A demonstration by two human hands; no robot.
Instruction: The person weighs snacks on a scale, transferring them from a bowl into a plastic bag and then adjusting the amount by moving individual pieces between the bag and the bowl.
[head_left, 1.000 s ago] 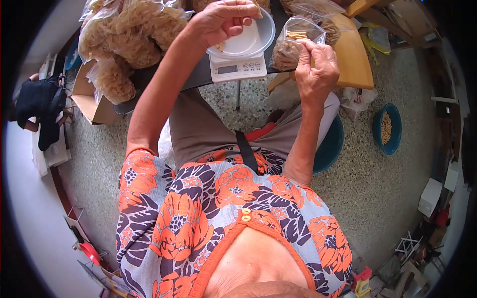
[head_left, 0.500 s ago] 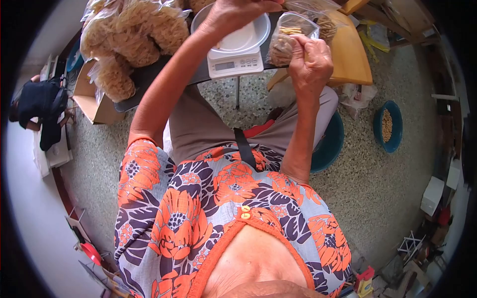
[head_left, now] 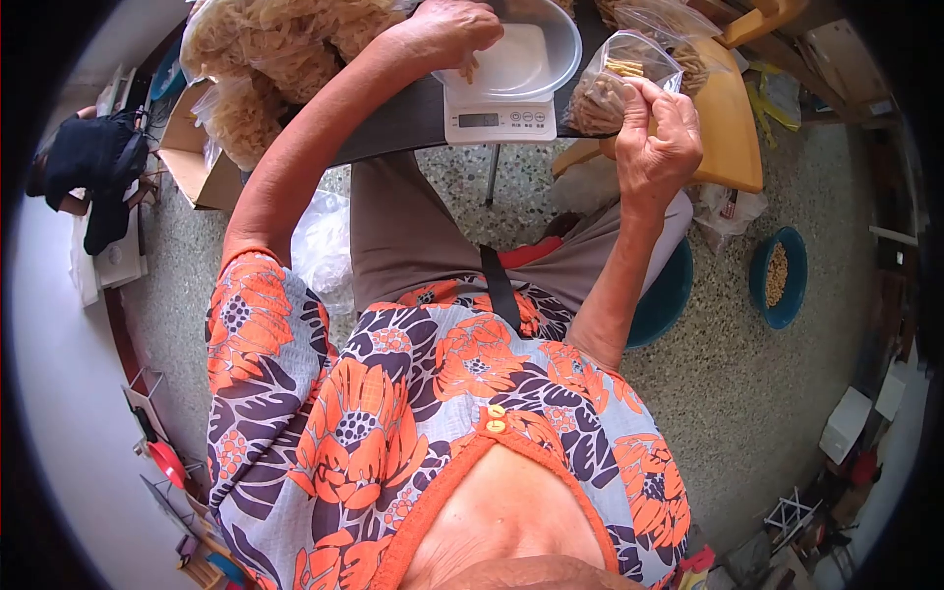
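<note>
Over the left part of a clear plastic bowl [head_left: 562,59], my left hand [head_left: 450,35] has its fingers curled; what they hold, if anything, is hidden. A few tan stick-like pieces [head_left: 469,71] show just below this hand, at the bowl's left side. The bowl rests on a white digital scale [head_left: 501,120] at the table's near edge. To the right, my right hand [head_left: 659,138] pinches the near edge of a clear plastic bag [head_left: 598,98]. This bag stands with its mouth open and contains brown sticks, with paler yellowish ones on top.
Bulky bags of tan dried pieces [head_left: 265,49] cover the dark table's left side. Another bag of sticks [head_left: 690,69] lies on a wooden stool [head_left: 733,147]. Blue-green basins [head_left: 782,313] stand on the speckled floor. A cardboard box [head_left: 192,162] is at left, with a person [head_left: 88,162] beyond it.
My left hand has come down and nearer, from beyond the bowl to over its left part. My right hand keeps its pinch on the bag. The whole view has shifted slightly.
</note>
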